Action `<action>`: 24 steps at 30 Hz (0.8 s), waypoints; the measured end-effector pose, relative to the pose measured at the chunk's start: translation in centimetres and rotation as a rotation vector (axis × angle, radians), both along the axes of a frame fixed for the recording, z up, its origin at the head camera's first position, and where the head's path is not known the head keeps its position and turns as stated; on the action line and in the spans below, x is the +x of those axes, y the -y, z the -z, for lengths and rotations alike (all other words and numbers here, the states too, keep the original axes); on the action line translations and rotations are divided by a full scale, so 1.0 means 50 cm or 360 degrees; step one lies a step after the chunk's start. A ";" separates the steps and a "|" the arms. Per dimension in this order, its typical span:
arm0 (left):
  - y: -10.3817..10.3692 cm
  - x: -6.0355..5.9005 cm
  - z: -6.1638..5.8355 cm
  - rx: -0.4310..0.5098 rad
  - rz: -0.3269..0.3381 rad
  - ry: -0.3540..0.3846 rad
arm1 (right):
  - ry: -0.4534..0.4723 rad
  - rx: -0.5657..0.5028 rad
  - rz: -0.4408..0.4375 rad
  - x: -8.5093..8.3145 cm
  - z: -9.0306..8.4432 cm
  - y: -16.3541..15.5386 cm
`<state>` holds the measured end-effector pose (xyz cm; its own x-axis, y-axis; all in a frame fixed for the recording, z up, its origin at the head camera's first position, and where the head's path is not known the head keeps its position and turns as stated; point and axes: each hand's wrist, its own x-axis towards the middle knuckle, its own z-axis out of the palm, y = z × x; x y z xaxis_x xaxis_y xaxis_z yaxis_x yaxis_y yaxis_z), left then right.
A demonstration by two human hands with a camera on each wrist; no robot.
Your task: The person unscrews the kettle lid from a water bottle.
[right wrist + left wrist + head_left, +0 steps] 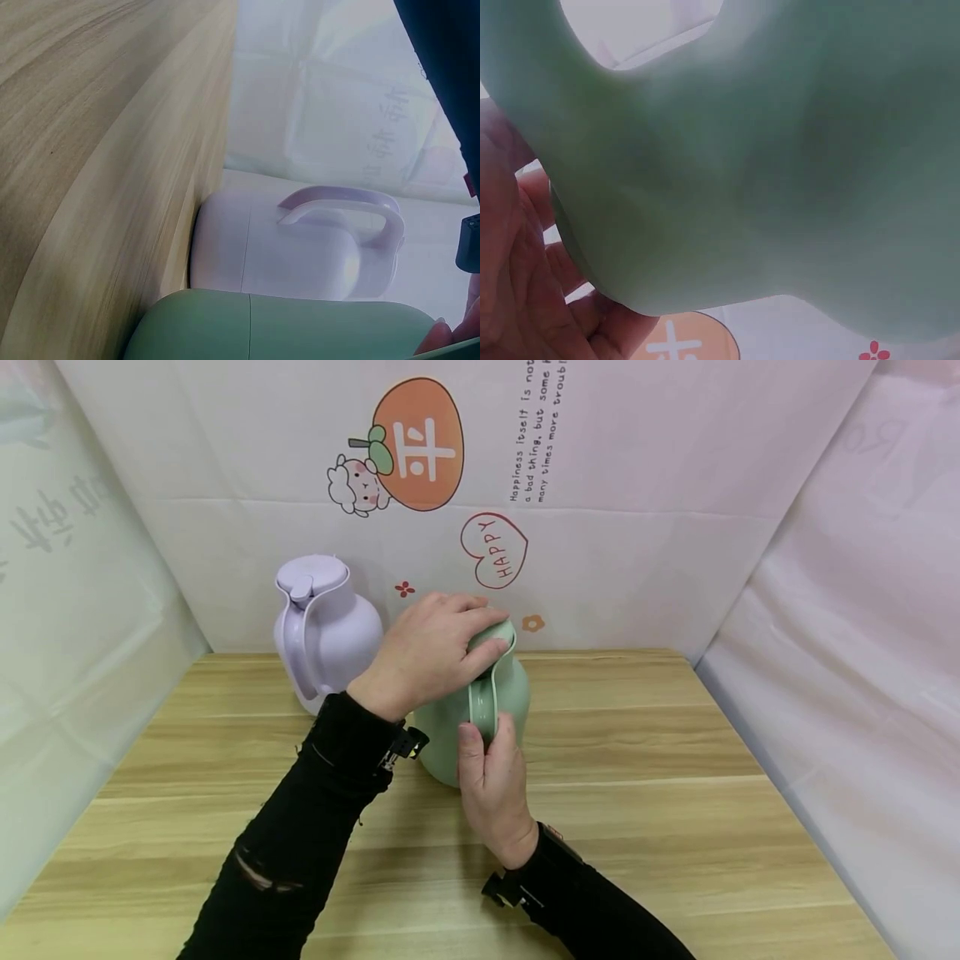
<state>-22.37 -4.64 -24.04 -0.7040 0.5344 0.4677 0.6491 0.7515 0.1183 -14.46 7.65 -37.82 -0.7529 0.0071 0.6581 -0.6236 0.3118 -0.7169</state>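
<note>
A light green thermos jug (442, 745) stands upright on the wooden table, its handle (483, 706) turned toward me. My left hand (427, 647) lies over its top, thumb on the near side of the lid (491, 633) and the fingers reaching over the far side. In the left wrist view, those fingers (566, 266) bend round the jug's top edge. Lower down, my right hand (493, 789) grips the handle, with its thumb along the left side. Only a few of its fingertips (439, 336) show in the right wrist view.
Behind and left of the green jug stands a lavender thermos jug (352, 635), its handle also facing me. A printed white cloth (615, 568) hangs along the table's back edge, with more cloth at both sides. Bare wood table (637, 752) extends to the right.
</note>
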 end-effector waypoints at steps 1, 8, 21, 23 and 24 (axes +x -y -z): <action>-0.001 0.000 0.000 -0.0001 -0.0013 -0.0009 | 0.0000 -0.0001 0.0002 0.000 0.000 0.000; -0.008 0.003 0.002 0.0039 -0.0109 -0.0039 | -0.0007 0.0005 0.0035 0.000 0.001 0.000; -0.001 -0.002 0.003 0.0063 -0.0086 -0.0057 | -0.0031 0.0004 0.0003 -0.001 0.002 -0.001; 0.004 -0.005 0.001 0.0077 -0.0014 -0.0045 | -0.0027 0.0001 -0.0007 0.000 0.001 -0.001; 0.006 -0.007 -0.001 0.0085 0.0028 -0.0037 | -0.0023 -0.0005 -0.0014 0.000 0.002 -0.001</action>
<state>-22.74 -4.95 -24.01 -0.6835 0.5203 0.5121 0.6650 0.7330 0.1429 -14.46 7.71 -37.90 -0.7434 0.0026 0.6688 -0.6366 0.3041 -0.7087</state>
